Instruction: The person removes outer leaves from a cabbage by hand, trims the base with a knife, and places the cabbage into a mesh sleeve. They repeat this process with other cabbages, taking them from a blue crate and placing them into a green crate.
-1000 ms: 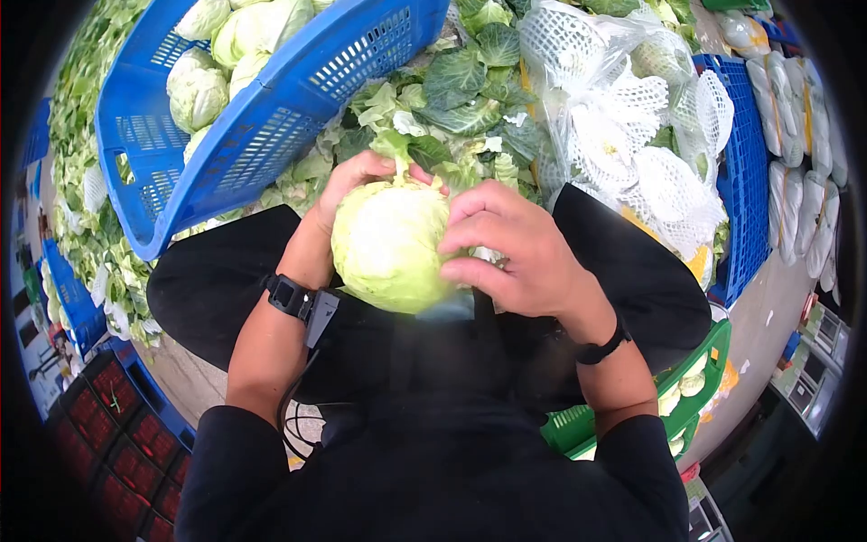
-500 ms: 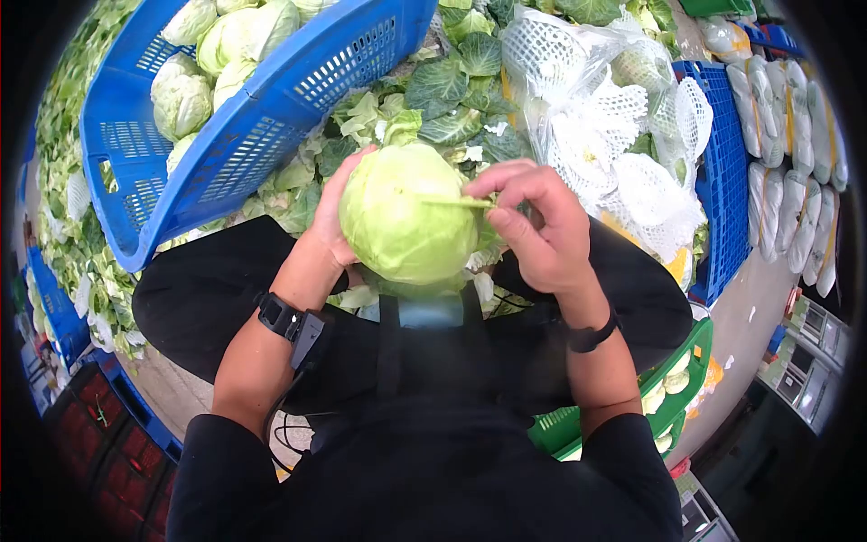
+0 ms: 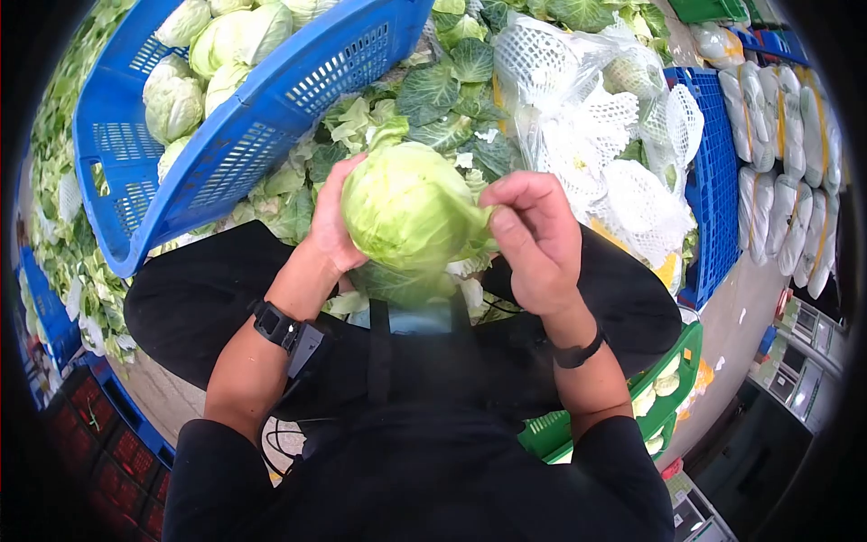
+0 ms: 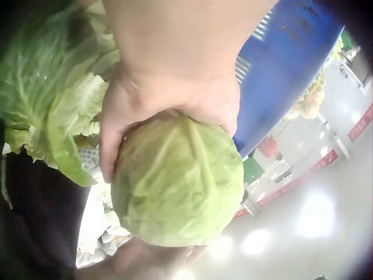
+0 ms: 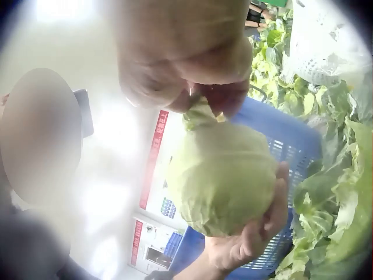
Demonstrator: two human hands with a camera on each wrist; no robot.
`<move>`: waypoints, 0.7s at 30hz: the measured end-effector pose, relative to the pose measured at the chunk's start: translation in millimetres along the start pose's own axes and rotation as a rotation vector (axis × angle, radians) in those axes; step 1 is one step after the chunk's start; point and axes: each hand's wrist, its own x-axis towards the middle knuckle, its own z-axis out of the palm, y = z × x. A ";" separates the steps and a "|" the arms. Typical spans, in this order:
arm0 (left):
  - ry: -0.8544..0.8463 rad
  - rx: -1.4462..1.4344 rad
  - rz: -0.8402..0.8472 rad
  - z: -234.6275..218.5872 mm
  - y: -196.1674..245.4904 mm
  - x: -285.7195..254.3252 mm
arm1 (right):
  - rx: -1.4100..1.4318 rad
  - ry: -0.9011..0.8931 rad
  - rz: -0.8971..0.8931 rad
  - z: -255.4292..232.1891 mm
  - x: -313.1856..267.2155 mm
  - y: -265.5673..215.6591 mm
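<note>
A pale green cabbage (image 3: 402,203) is held above the lap by the left hand (image 3: 334,221), whose fingers wrap its left side. The right hand (image 3: 542,239) pinches an outer leaf on the cabbage's right side between thumb and fingers, and that leaf stretches out from the head. In the left wrist view the left hand (image 4: 172,87) spans the top of the cabbage (image 4: 178,181). From the right wrist, the right hand (image 5: 186,64) grips the pulled leaf (image 5: 199,115) at the edge of the cabbage (image 5: 224,175).
A tilted blue crate (image 3: 244,135) with several cabbages stands at the upper left. Loose leaves (image 3: 433,95) cover the ground ahead, beside white foam nets (image 3: 632,194) in clear plastic. A green crate (image 3: 679,366) with cabbages is at the right, and wrapped bundles (image 3: 768,117) lie farther right.
The cabbage has turned in the left hand and its torn leaf has left the top. The right hand, earlier beside it with a thin stalk, now pinches a wider leaf at its right side.
</note>
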 end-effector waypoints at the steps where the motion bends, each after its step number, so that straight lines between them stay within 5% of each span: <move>1: 0.000 0.001 -0.004 -4.4 0.1 0.7 | 0.144 -0.046 0.055 1.8 -2.3 -3.0; 6: 0.074 0.237 0.114 -9.5 -4.5 0.1 | 0.460 -0.204 0.280 -16.9 7.8 11.3; 8: 0.071 0.260 0.156 -10.0 -5.9 1.5 | -0.490 -0.049 0.127 -1.8 10.1 1.8; 9: 0.070 0.285 0.196 -6.7 -6.1 2.0 | -0.700 -0.049 -0.005 3.8 13.1 5.0; 14: 0.040 0.257 0.101 -3.2 -5.7 -1.2 | -0.523 0.139 0.106 -3.1 19.6 28.9; 16: 0.039 0.272 0.088 -4.3 -7.7 2.8 | -0.563 0.206 -0.150 -8.0 25.4 40.0; 21: 0.175 0.186 0.163 0.4 -8.4 5.7 | -0.786 0.233 -0.399 10.6 16.5 47.3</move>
